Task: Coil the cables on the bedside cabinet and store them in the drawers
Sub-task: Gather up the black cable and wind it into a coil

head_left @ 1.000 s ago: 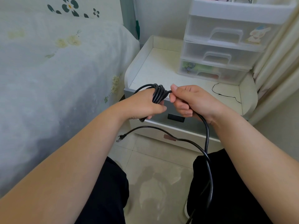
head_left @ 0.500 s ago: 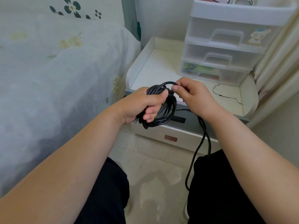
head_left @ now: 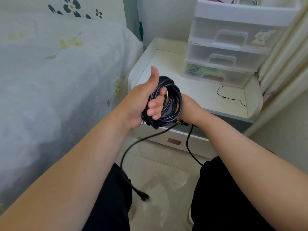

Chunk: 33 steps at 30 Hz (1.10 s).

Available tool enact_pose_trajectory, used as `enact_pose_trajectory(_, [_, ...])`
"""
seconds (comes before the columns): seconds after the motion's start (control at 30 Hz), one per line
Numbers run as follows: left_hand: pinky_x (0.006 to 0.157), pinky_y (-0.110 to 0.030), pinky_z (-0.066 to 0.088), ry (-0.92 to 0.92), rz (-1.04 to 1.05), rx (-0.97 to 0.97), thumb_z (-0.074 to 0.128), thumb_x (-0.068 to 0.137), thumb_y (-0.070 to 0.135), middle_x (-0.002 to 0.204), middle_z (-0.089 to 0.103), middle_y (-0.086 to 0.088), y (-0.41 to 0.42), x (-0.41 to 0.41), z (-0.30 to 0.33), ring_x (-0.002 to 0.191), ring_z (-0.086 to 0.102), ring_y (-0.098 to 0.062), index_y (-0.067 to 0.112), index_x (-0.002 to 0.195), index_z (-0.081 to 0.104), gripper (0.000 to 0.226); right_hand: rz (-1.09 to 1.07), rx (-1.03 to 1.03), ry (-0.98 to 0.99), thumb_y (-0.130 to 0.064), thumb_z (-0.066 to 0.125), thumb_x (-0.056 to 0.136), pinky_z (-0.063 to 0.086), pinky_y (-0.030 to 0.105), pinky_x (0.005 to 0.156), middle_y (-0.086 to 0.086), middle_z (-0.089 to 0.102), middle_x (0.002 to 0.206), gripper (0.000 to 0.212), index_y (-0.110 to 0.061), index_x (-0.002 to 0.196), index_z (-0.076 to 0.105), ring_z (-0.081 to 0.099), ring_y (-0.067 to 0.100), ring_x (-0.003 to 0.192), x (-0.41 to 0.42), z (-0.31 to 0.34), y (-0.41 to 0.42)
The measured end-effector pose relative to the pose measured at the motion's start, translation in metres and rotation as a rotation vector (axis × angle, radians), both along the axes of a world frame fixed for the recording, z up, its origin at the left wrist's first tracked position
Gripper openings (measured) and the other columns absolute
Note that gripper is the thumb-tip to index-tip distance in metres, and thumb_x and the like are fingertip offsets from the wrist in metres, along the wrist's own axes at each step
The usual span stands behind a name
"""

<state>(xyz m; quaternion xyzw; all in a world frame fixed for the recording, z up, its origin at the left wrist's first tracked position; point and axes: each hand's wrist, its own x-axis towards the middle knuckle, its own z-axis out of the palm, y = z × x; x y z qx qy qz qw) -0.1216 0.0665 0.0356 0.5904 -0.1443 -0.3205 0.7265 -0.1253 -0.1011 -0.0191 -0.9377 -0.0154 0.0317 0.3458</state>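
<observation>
My left hand (head_left: 140, 100) grips a coil of thick black cable (head_left: 175, 97) in front of the bedside cabinet (head_left: 168, 64), thumb pointing up and fingers through the loops. My right hand (head_left: 189, 105) sits just behind and below the coil, fingers mostly hidden, and holds the cable where a strand leaves under it. The loose tail hangs down between my knees and ends in a plug (head_left: 145, 197) above the floor. A thin black cable (head_left: 231, 98) lies on the cabinet top at the right. The cabinet's drawer front (head_left: 174, 141) is shut.
A translucent plastic drawer unit (head_left: 225, 47) with three shut drawers stands at the back right of the cabinet top. The bed (head_left: 58, 72) is close on the left. A cream curtain (head_left: 283, 72) hangs at the right. Tiled floor lies below.
My right hand has swung from the top of the coil down behind it, carrying the cable round. The left thumb has lifted. The loose tail has shortened and its plug now swings into view.
</observation>
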Motion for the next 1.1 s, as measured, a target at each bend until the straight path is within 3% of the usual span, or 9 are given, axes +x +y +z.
enact_pose_trajectory(0.13, [0.035,-0.021,0.031,0.149,0.118,-0.168,0.036,0.097,0.053,0.036,0.031,0.007,-0.001,0.005,-0.001,0.029,0.027,-0.009,0.015,0.067,0.048,0.049,0.022,-0.074,0.051,-0.004,0.039,0.092,0.036,0.024,0.060,-0.009,0.047,0.069,0.026,-0.025,0.078,0.042,0.044,0.008,0.062,-0.004,-0.002,0.007])
enact_pose_trajectory(0.23, [0.035,-0.021,0.029,0.238,0.288,-0.279,0.038,0.098,0.047,0.036,0.031,0.007,0.000,0.014,-0.001,0.029,0.026,-0.008,0.016,0.066,0.047,0.045,0.024,-0.021,0.194,-0.017,0.042,0.095,0.048,0.034,0.064,0.001,0.061,0.076,0.009,-0.024,0.102,0.041,0.053,0.014,0.062,-0.012,-0.008,0.011])
enact_pose_trajectory(0.33, [0.037,-0.020,0.029,0.331,0.491,-0.404,0.042,0.096,0.048,0.039,0.032,0.008,0.004,0.025,-0.001,0.032,0.029,-0.008,0.018,0.064,0.048,0.044,0.121,-0.170,0.299,-0.027,0.046,0.095,0.047,0.032,0.068,-0.004,0.063,0.077,0.012,-0.025,0.107,0.045,0.057,0.013,0.070,-0.023,-0.016,0.018])
enact_pose_trajectory(0.5, [0.040,-0.018,0.030,0.384,0.715,-0.473,0.045,0.095,0.050,0.043,0.036,0.008,0.010,0.037,-0.003,0.035,0.032,-0.009,0.019,0.064,0.047,0.044,0.247,-0.138,0.308,-0.016,0.045,0.092,0.050,0.034,0.074,0.001,0.066,0.082,0.027,-0.024,0.118,0.044,0.062,0.019,0.080,-0.039,-0.016,0.037])
enact_pose_trajectory(0.63, [0.042,-0.021,0.033,0.191,0.742,-0.340,0.051,0.095,0.044,0.045,0.038,0.004,-0.001,0.034,-0.005,0.036,0.034,-0.012,0.018,0.065,0.046,0.040,0.246,0.289,0.432,-0.005,0.042,0.094,0.051,0.018,0.061,0.000,0.066,0.070,0.047,-0.016,0.138,0.031,0.068,0.015,0.065,-0.048,-0.004,0.046])
enact_pose_trajectory(0.73, [0.044,-0.023,0.035,0.014,0.724,-0.210,0.048,0.096,0.045,0.045,0.040,0.002,-0.012,0.030,-0.007,0.038,0.038,-0.015,0.016,0.067,0.046,0.041,0.226,0.564,0.496,0.000,0.044,0.094,0.054,0.022,0.056,0.002,0.061,0.061,0.040,-0.010,0.132,0.036,0.067,0.018,0.057,-0.051,0.006,0.044])
enact_pose_trajectory(0.83, [0.045,-0.025,0.038,-0.261,0.669,-0.046,0.044,0.098,0.043,0.043,0.045,0.001,-0.018,0.028,-0.011,0.038,0.043,-0.017,0.017,0.061,0.051,0.047,0.216,0.618,0.528,-0.001,0.048,0.094,0.058,0.031,0.058,0.002,0.059,0.058,0.038,-0.008,0.130,0.036,0.065,0.020,0.054,-0.049,0.012,0.040])
enact_pose_trajectory(0.97, [0.050,-0.017,0.041,-0.715,0.522,0.300,0.046,0.097,0.045,0.047,0.051,0.004,-0.020,0.028,-0.023,0.042,0.050,-0.009,0.010,0.075,0.048,0.041,0.205,0.691,0.560,0.002,0.048,0.095,0.060,0.032,0.060,0.001,0.057,0.053,0.051,0.000,0.141,0.027,0.063,0.015,0.049,-0.049,0.019,0.037])
enact_pose_trajectory(1.1, [0.050,-0.016,0.043,-0.860,0.362,0.506,0.048,0.093,0.050,0.053,0.056,0.004,-0.023,0.029,-0.036,0.043,0.053,-0.002,0.021,0.079,0.047,0.032,0.204,0.742,0.516,0.006,0.048,0.092,0.059,0.035,0.065,0.005,0.059,0.060,0.043,-0.005,0.133,0.038,0.063,0.016,0.054,-0.048,0.026,0.030])
